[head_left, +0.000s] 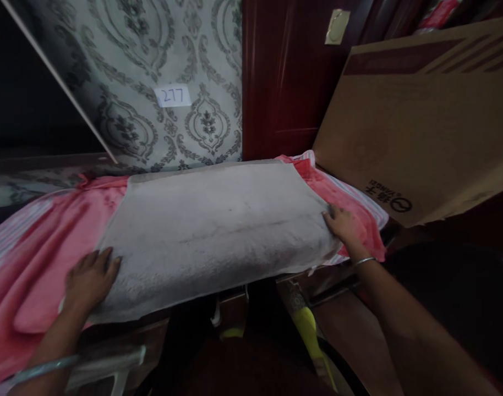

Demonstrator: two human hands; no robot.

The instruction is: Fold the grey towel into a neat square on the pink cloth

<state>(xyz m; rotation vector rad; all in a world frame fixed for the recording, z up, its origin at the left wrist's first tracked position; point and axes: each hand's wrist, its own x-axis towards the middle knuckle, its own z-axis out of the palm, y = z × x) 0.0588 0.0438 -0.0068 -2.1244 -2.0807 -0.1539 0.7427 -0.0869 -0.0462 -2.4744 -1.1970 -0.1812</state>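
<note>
A whitish-grey towel (pixel 218 214) lies spread out over a pink cloth (pixel 65 236), its front edge hanging a little over the near side. Some dark creases run across its middle. My left hand (pixel 88 280) rests on the towel's left edge, palm down with its fingers apart. On the right edge lies my right hand (pixel 340 223), thumb and fingers apart and touching the towel. More of the pink cloth shows beyond both ends, with a striped white border beside it.
A large cardboard box (pixel 425 121) leans at the right behind the cloth. Patterned wallpaper with a paper label (pixel 173 95) reading 277 and a dark red door (pixel 280 77) stand behind. A dark screen (pixel 32 93) is at the left. Below, a yellow-green strip (pixel 307 330) shows.
</note>
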